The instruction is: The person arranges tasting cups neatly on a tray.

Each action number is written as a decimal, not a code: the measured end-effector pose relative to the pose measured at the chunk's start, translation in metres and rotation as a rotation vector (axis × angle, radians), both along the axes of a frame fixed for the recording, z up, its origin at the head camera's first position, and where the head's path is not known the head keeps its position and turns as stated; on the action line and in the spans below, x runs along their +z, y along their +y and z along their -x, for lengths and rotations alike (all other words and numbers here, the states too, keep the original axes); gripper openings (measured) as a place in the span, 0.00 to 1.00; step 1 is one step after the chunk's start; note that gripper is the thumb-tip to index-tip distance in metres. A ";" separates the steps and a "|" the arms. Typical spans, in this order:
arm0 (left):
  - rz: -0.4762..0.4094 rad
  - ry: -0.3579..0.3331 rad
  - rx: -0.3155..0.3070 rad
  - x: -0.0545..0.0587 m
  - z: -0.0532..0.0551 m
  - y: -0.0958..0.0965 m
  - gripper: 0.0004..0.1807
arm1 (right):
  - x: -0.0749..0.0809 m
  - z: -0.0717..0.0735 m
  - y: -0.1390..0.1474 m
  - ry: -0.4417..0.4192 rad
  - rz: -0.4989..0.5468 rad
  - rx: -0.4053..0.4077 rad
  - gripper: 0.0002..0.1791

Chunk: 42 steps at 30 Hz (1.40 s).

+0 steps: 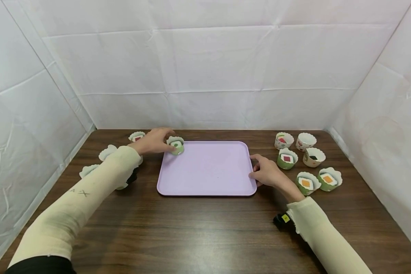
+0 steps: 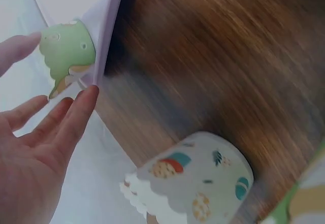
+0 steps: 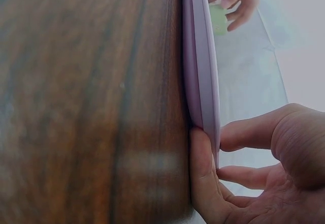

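A lilac tray (image 1: 207, 169) lies mid-table. At its far left corner sits a green paper cup (image 1: 179, 145) with a scalloped rim and a white-and-green piece inside. My left hand (image 1: 155, 140) is at this cup, thumb on the near side and fingers spread past the far side. In the left wrist view, the thumb tip meets the green cup (image 2: 68, 49), while the fairly straight fingers end by its rim. The tray's right edge is pinched by my right hand (image 1: 265, 171); in the right wrist view, fingers lie on both sides of the tray rim (image 3: 203, 66).
On the right stand several patterned paper cups, among them a green cup (image 1: 287, 159) with a red-and-white piece and a white cup (image 1: 306, 141). More cups, including a pale one (image 1: 107, 152), stand left, partly behind my left arm. White sheeting (image 1: 212, 76) closes off the back and sides.
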<state>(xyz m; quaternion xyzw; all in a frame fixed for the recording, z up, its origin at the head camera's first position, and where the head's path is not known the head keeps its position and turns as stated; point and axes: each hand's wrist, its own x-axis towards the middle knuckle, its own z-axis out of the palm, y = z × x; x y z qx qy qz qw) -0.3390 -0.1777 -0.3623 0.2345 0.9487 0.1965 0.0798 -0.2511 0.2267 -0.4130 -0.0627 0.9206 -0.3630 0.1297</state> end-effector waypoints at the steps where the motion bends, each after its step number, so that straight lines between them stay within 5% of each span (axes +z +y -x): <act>1: -0.005 0.001 0.005 0.001 -0.001 -0.002 0.39 | 0.000 0.000 0.000 -0.002 -0.001 -0.004 0.39; 14: -0.048 0.012 0.086 0.022 -0.005 -0.030 0.37 | 0.001 -0.001 0.003 0.000 0.001 -0.012 0.39; 20: -0.100 -0.026 0.176 0.022 -0.001 -0.050 0.37 | -0.001 0.000 0.005 -0.010 -0.010 -0.015 0.39; 29: -0.035 0.041 0.242 0.019 0.001 -0.077 0.40 | -0.001 -0.001 0.005 -0.011 -0.007 -0.016 0.39; 42: -0.054 -0.187 0.337 0.012 0.010 -0.085 0.48 | 0.002 -0.003 0.005 -0.004 -0.010 -0.019 0.39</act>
